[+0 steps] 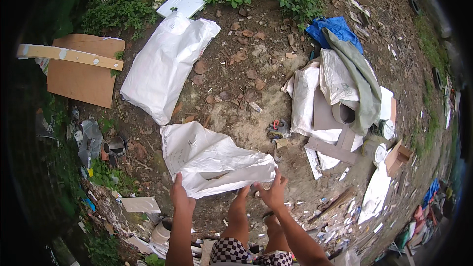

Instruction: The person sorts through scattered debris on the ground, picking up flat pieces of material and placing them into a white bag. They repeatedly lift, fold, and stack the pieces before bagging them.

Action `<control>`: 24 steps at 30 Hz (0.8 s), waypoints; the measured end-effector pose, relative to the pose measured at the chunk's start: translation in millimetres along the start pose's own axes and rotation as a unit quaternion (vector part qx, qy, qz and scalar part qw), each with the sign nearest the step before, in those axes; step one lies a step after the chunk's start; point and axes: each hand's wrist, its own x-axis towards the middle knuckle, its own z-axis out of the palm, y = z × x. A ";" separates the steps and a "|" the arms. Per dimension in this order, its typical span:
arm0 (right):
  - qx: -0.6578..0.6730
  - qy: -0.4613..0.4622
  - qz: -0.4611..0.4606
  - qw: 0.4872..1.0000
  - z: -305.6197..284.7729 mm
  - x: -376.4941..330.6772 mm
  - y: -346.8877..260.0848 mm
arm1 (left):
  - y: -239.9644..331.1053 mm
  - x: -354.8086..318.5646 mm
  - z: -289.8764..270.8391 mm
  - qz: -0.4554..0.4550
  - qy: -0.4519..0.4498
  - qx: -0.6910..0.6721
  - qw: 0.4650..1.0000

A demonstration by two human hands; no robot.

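Note:
A crumpled white woven sack (209,157) hangs over the bare dirt ground in front of me. My left hand (179,195) grips its lower left edge. My right hand (272,192) grips its lower right corner. The sack is stretched between both hands, with its upper part sagging away from me toward the ground. Below the sack I see my own bare knees and checked shorts (231,251).
A larger white sack (165,66) lies flat on the dirt ahead. A brown board (81,76) with a wooden strip lies at left. At right is a heap of white sacks, a grey cloth (357,76), a blue sheet (335,27) and tins. Rubble and scraps surround my feet.

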 end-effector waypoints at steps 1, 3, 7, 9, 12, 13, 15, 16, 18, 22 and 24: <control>-0.005 0.067 0.059 0.996 -2.3 -1.9 -0.2 | 26.2 -18.5 -9.0 -0.009 -0.010 -0.014 1.000; 0.179 -0.069 0.151 0.970 6.8 5.9 -16.4 | 61.2 -57.6 -58.4 0.020 -0.013 -0.014 1.000; 0.255 -0.241 -0.041 0.935 88.1 -5.9 -71.6 | 118.8 -128.0 -162.1 0.057 0.058 -0.066 0.995; 0.250 -0.403 -0.050 0.879 97.7 -39.3 -156.7 | 111.5 -163.3 -279.4 0.330 0.111 0.344 0.872; 0.215 -0.442 -0.114 0.864 138.0 -61.3 -205.2 | 131.7 -171.4 -318.6 0.196 0.210 0.018 0.958; 0.212 -0.469 -0.143 0.845 148.7 -53.3 -208.0 | 142.4 -175.2 -292.0 0.168 0.225 0.039 0.959; 0.299 -0.491 -0.147 0.805 163.5 -35.2 -211.4 | 156.5 -170.9 -239.7 0.173 0.246 -0.016 0.954; 0.302 -0.480 -0.119 0.815 163.0 -22.3 -213.6 | 160.0 -167.0 -213.3 0.199 0.251 -0.093 0.943; 0.307 -0.469 -0.067 0.825 145.9 12.2 -247.1 | 149.2 -153.1 -181.4 0.321 0.242 0.011 0.915; 0.319 -0.508 -0.004 0.800 34.1 126.0 -303.8 | 136.1 -42.0 -75.2 0.151 0.294 -0.039 0.943; 0.296 -0.452 -0.045 0.840 -21.3 204.5 -284.2 | 99.2 30.2 -36.3 0.118 0.290 0.022 0.949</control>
